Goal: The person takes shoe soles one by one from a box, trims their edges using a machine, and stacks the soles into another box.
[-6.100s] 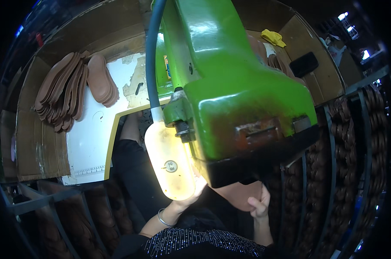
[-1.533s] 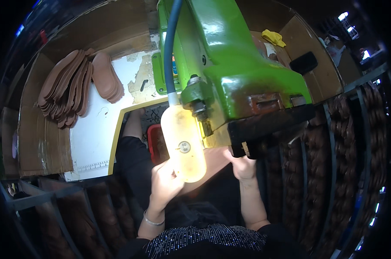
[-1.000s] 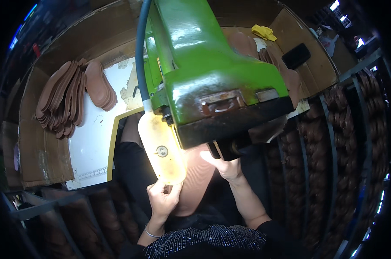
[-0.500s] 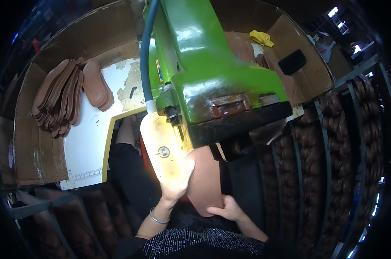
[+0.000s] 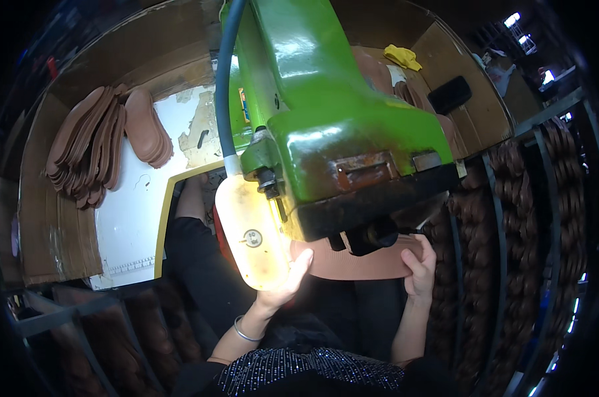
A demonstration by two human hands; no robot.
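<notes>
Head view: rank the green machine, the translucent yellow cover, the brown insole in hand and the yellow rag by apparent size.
1. green machine, though nearest the camera
2. translucent yellow cover
3. brown insole, partly hidden
4. yellow rag, farthest away

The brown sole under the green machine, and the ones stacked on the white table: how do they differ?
The held sole is single, gripped by the left hand and right hand beneath the green machine; the stacked soles lie fanned and untouched on the white table. Both are brown, flat and sole-shaped.
</notes>
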